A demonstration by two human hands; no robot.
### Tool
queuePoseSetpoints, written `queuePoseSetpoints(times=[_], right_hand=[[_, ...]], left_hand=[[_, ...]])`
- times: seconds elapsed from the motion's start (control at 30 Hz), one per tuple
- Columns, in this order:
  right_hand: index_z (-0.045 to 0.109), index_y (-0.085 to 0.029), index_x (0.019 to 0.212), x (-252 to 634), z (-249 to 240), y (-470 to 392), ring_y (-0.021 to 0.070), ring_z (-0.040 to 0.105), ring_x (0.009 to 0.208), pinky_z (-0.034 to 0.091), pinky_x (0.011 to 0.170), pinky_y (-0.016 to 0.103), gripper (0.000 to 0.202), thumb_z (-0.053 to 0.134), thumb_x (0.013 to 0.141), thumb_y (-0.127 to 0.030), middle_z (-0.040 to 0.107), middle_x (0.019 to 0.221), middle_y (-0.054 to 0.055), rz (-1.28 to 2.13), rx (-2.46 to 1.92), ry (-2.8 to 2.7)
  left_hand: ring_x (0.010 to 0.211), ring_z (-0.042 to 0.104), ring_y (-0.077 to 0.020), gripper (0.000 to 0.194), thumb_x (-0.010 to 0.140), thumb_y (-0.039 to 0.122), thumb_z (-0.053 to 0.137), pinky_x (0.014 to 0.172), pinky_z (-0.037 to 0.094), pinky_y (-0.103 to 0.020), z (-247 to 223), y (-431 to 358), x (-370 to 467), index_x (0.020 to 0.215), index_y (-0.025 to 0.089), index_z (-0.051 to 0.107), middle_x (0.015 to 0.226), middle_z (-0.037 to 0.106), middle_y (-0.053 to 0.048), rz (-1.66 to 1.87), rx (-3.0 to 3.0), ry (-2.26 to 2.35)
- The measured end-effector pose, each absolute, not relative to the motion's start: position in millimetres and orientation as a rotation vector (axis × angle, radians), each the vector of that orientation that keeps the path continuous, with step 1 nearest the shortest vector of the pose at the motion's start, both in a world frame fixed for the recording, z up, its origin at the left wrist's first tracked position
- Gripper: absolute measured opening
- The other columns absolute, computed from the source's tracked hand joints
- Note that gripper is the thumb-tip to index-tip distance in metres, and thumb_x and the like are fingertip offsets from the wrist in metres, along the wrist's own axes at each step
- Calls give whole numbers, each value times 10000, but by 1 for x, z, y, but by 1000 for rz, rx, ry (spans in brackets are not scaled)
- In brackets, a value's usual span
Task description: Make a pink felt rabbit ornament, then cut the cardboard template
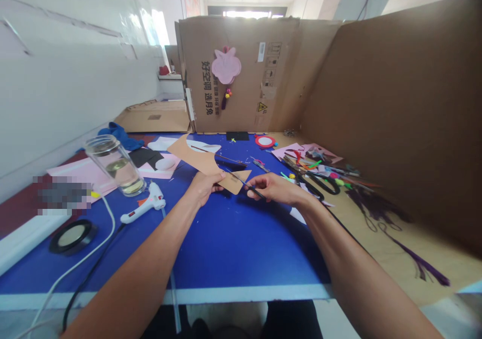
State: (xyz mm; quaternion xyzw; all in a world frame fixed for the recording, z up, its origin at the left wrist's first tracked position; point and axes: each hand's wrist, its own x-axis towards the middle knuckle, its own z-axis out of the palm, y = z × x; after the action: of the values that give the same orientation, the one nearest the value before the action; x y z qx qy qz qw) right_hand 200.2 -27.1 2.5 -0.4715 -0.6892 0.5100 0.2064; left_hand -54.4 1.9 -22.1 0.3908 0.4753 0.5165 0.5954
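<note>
My left hand (208, 187) pinches a tan sheet of card (199, 155) over the blue tabletop, thumb on top. The sheet has curved cut edges, and a smaller flap of it (234, 182) points toward my right hand. In my right hand (274, 188) is a pair of scissors (256, 192) with a dark handle. Their thin blades reach into the card just right of my left thumb. My fingers partly hide the handles, so how far the blades are apart cannot be made out.
At left are a glass jar of liquid (124, 171), a white glue gun (148, 206) with its cord, and black tape (73, 236). Large black-handled scissors (316, 183), scraps and purple tassels (425, 263) lie right. Cardboard walls (244, 98) stand behind and right.
</note>
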Motion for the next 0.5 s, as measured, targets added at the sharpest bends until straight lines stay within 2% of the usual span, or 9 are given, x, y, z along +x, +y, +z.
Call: queuePoseSetpoints(times=[0.13, 0.3, 0.5], right_hand=[[780, -215, 1096, 200, 0, -26, 140, 539, 713, 372, 602, 261, 529, 896, 751, -598, 693, 822, -10, 1450, -1291, -1906], [759, -187, 1166, 200, -1, -25, 116, 449, 639, 325, 595, 269, 630, 899, 738, -627, 636, 744, -44, 1442, -1268, -1940], [768, -188, 1155, 199, -2, -24, 110, 394, 617, 279, 585, 266, 616, 886, 755, -641, 577, 684, -66, 1391, -1276, -1984]], left_hand=[[691, 736, -182, 207, 719, 135, 921, 574, 573, -253, -24, 3, -56, 889, 122, 803, 888, 820, -107, 1192, 922, 1097], [732, 748, -197, 248, 709, 158, 939, 595, 573, -263, -26, 4, -58, 912, 128, 801, 941, 830, -126, 1185, 946, 1074], [730, 756, -197, 240, 724, 172, 936, 593, 568, -257, -27, 4, -58, 915, 136, 795, 941, 835, -121, 1160, 951, 1061]])
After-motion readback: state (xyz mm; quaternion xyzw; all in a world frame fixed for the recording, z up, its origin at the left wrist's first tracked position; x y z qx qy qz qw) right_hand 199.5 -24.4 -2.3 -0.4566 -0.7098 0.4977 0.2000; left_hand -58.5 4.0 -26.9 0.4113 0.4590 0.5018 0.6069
